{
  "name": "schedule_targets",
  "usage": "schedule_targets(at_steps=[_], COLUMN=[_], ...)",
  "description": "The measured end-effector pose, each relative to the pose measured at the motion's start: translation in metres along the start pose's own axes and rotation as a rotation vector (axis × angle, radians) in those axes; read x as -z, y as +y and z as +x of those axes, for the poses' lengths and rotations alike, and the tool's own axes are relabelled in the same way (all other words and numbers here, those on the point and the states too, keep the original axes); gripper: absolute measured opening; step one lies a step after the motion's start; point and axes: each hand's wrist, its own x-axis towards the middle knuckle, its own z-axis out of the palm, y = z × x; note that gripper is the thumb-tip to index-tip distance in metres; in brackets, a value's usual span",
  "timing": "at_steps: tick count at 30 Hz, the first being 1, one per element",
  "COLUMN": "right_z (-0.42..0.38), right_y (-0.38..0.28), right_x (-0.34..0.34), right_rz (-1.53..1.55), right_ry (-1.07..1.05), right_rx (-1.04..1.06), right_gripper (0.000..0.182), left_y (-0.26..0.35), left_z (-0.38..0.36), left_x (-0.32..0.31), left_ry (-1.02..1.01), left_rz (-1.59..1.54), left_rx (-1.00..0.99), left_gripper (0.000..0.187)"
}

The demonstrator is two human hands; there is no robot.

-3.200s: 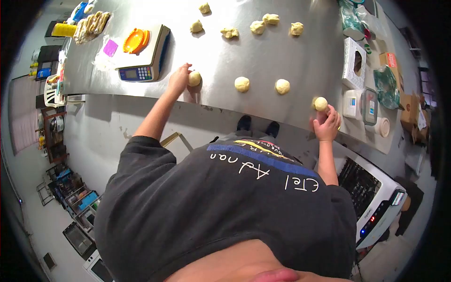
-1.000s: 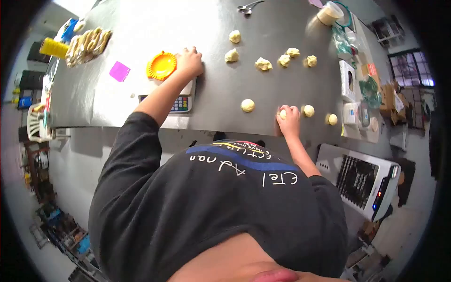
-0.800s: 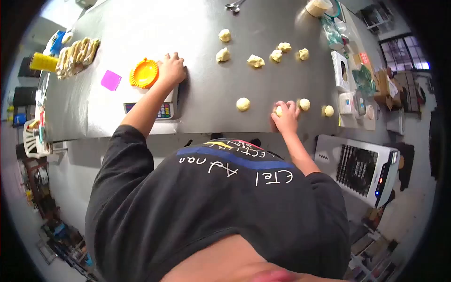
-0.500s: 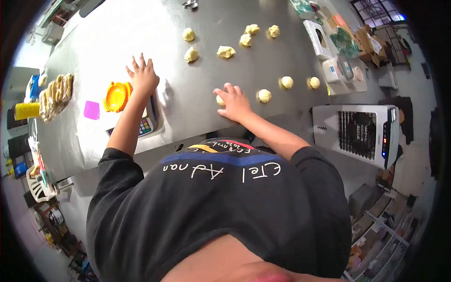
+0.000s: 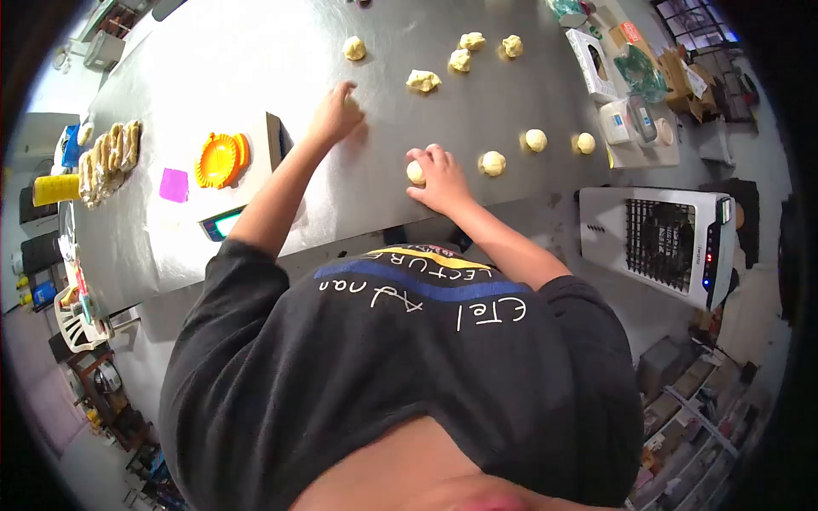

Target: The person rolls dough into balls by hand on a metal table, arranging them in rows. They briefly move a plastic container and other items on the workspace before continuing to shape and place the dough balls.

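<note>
My left hand [image 5: 338,117] is over the steel table [image 5: 341,196], its fingers curled in and slightly blurred. It covers the spot of one dough piece, and what the fingers hold is hidden. With bent fingers my right hand [image 5: 441,180] cups a small dough ball [image 5: 416,173] on the table near the front edge. Right of it sit three smooth balls, the nearest being one ball [image 5: 492,163]. Farther back lie rough dough pieces, among them a long lump [image 5: 423,81] and a single piece [image 5: 354,48].
An orange dough press [image 5: 219,161] rests on the scale [image 5: 256,183] at the left. Beside it are a purple square [image 5: 174,185] and bagged rolls [image 5: 111,162]. Containers [image 5: 620,123] stand at the right table end, with a white air cooler [image 5: 656,243] below.
My left hand has moved right from beside the orange press to the rough dough piece, its spread fingers now curled. My right hand stays at its ball. The view has shifted slightly.
</note>
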Motion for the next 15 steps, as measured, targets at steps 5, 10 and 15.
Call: schedule_targets(at_steps=[5, 10, 15], right_z=[-0.03, -0.079, -0.104], right_y=[0.03, 0.074, 0.119], right_x=[0.026, 0.047, 0.057], right_rz=[0.167, 0.323, 0.257], right_ry=[0.042, 0.176, 0.353], right_rx=[0.05, -0.023, -0.19], right_gripper=[0.063, 0.061, 0.059], left_y=[0.004, 0.023, 0.024], left_z=[-0.133, -0.14, -0.115], left_x=[0.011, 0.002, -0.022], left_ry=[-0.272, 0.021, 0.019], left_rz=[0.078, 0.138, 0.223], left_rx=[-0.067, -0.43, -0.283], left_gripper=[0.041, 0.019, 0.017])
